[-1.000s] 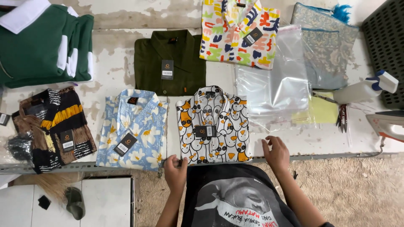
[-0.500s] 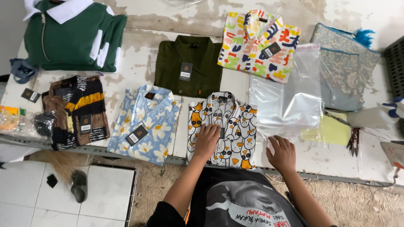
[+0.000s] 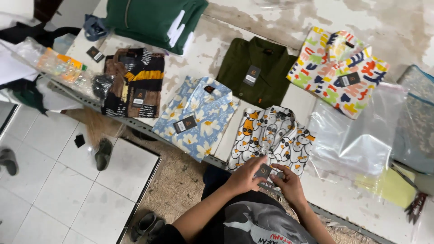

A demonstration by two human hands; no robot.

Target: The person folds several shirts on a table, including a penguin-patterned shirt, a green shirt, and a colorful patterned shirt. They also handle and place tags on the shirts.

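Room: white tiled floor [image 3: 49,180] at lower left, with a woven mat [image 3: 181,185] under the worktop's near edge; loose sandals lie on both.
Worktop: a worn, stained white worktop [image 3: 280,22] with a metal front edge, running from upper left to lower right and covered in folded clothes.
Green garment: a large dark green folded garment with white stripes [image 3: 153,18] at the far left end.
Olive shirt: a folded olive shirt [image 3: 262,72] in the far middle, a dark tag on its front.
Colourful shirt: a white shirt with bright shapes [image 3: 339,68] beside the olive one, to the right.
Clear bags: empty clear plastic bags [image 3: 357,135] at right, below the colourful shirt.
Blue shirt: a pale blue floral shirt [image 3: 196,117] near the front edge.
Striped shirt: a brown, black and orange shirt [image 3: 133,81] left of the blue one.
Patterned shirt: a white shirt with black and orange print [image 3: 271,135] at the front edge, directly before the person.
Hands: left hand [image 3: 244,176] and right hand [image 3: 289,183] are close together on the patterned shirt's near hem, fingers pinching a small dark tag [image 3: 263,171].
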